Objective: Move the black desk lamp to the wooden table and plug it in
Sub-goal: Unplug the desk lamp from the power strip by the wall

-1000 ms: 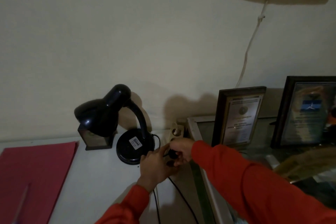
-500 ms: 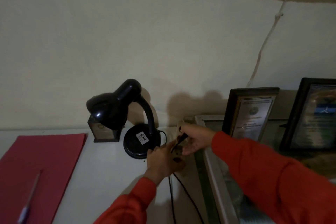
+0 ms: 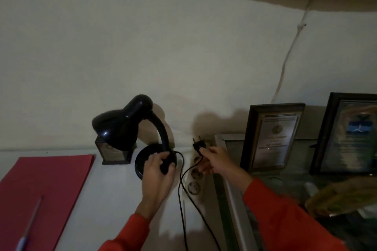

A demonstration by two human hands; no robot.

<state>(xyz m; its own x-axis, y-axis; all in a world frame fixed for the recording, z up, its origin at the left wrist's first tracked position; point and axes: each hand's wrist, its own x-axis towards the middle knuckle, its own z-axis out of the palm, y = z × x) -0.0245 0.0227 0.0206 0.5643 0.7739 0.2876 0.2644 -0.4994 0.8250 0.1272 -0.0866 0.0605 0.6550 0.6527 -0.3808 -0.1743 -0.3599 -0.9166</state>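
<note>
The black desk lamp (image 3: 130, 128) stands on a white surface (image 3: 114, 193) against the wall, its shade pointing left. My left hand (image 3: 158, 171) grips its round base at the foot of the curved neck. My right hand (image 3: 214, 161) holds the lamp's black plug (image 3: 199, 144), prongs up, clear of the white power strip (image 3: 194, 181) below it. The black cord (image 3: 181, 193) loops from the base down toward me.
A small dark plaque (image 3: 114, 153) sits behind the lamp shade. A red folder (image 3: 42, 187) with a pen (image 3: 30, 224) lies at left. Two framed certificates (image 3: 271, 138) lean on the wall at right above a glass-topped unit (image 3: 230, 189). A white cable (image 3: 289, 51) runs up the wall.
My right hand has pulled the plug out of the power strip and lifted it. My left hand has moved from beside the strip onto the lamp's base.
</note>
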